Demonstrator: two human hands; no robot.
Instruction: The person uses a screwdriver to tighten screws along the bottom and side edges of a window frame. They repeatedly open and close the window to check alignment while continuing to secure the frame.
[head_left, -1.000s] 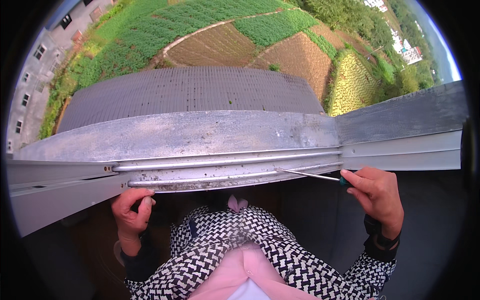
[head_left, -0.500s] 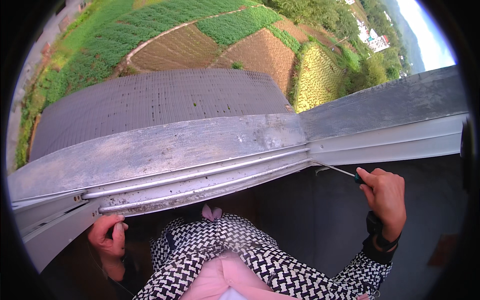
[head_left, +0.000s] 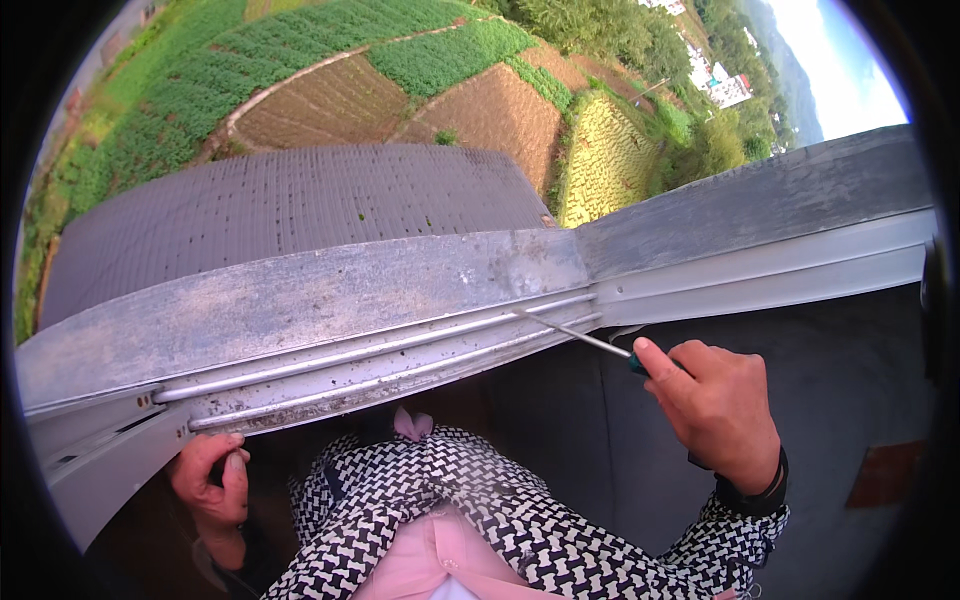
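My right hand (head_left: 715, 405) is closed around the dark green handle of a screwdriver (head_left: 580, 336). The long metal shaft points left, its tip at the rail of the white window track (head_left: 400, 352), near the right corner; whether it touches is hard to tell. Specks of dirt lie along the track. At the track's left end, my left hand (head_left: 212, 480) is by the lower edge of the white sliding sash (head_left: 105, 465). Its fingers are curled with the thumb close to them; anything between them is too small to make out.
A grey ledge (head_left: 300, 300) runs outside the track, with a corrugated roof (head_left: 300, 195) below it and fields beyond. The white right frame (head_left: 760, 270) meets the track at a corner. A dark wall (head_left: 640, 420) lies below the right frame, with a reddish-brown patch (head_left: 885, 475).
My right hand has moved left and slightly down, carrying the screwdriver tip from the corner leftward over the track. My left hand stays in nearly the same place. The view has shifted slightly.
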